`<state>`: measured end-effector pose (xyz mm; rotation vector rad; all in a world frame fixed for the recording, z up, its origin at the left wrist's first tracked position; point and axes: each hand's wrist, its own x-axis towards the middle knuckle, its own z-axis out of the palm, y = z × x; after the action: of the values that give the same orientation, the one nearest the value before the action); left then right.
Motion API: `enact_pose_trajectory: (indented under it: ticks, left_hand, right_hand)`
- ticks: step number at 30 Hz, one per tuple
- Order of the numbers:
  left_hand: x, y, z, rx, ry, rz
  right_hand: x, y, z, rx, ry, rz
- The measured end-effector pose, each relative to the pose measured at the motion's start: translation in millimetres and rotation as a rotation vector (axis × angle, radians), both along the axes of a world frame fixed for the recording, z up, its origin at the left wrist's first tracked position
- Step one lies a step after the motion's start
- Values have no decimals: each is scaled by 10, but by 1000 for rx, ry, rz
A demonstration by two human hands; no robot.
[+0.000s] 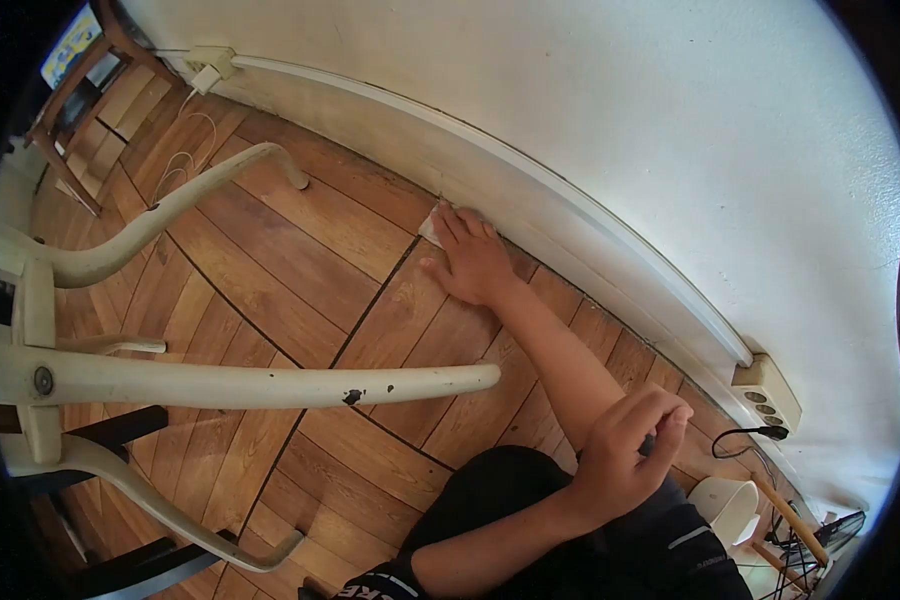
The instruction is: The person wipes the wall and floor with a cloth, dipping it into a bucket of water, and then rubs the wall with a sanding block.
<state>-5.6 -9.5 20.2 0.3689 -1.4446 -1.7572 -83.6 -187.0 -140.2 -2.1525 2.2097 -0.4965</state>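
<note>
My right hand (470,258) lies palm down by the foot of the wall, its fingers stretched out and the thumb apart. Under its fingertips is a small white cloth or tissue (430,228), mostly covered, on the wooden floor (310,245). My left hand (632,450) is over my knee, in front of my right forearm, with its fingers curled towards the thumb. A gap shows inside the curl, and no object is visible in it.
A cream chair base (270,385) with curved legs stands at the left. The wall (610,120) has a white cable duct (530,160) ending at a socket block (767,395) with a black plug. A wooden chair frame stands far left; a white container is at the lower right.
</note>
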Motion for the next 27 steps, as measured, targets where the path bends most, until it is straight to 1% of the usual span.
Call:
enact_pose_trajectory:
  ticks: [3, 6, 8, 11, 15, 17, 18, 20, 21, 23, 27]
  left_hand:
    - [2, 19, 0, 6, -1, -20]
    - [32, -3, 66, 46, -28, 20]
    - [44, -2, 79, -23, 2, 102]
    - [58, 16, 103, 8, 19, 107]
    - [65, 0, 98, 35, 89, 147]
    - [110, 11, 86, 237, 152, 71]
    - [122, -1, 78, 238, 148, 70]
    - [133, -38, 48, 195, 242, 236]
    - [126, -47, 11, 191, 236, 233]
    - [106, -64, -66, 221, 309, 297]
    - [79, -64, -85, 210, 287, 290]
  right_hand:
    - [-50, 92, 43, 48, -45, 0]
    - [-126, 405, 106, 70, -30, -40]
    - [-212, 628, 168, 164, -12, -60]
    - [-267, 870, 206, 191, 23, -73]
    - [-219, 803, 185, 191, 28, -88]
    - [-174, 634, 183, 160, 27, -57]
    - [-146, 521, 151, 161, 23, -57]
    - [-86, 257, 95, 72, 63, -14]
    - [-50, 139, 81, 69, 57, -16]
    - [2, -34, 41, 2, 40, -12]
    - [-9, -4, 9, -54, 49, -19]
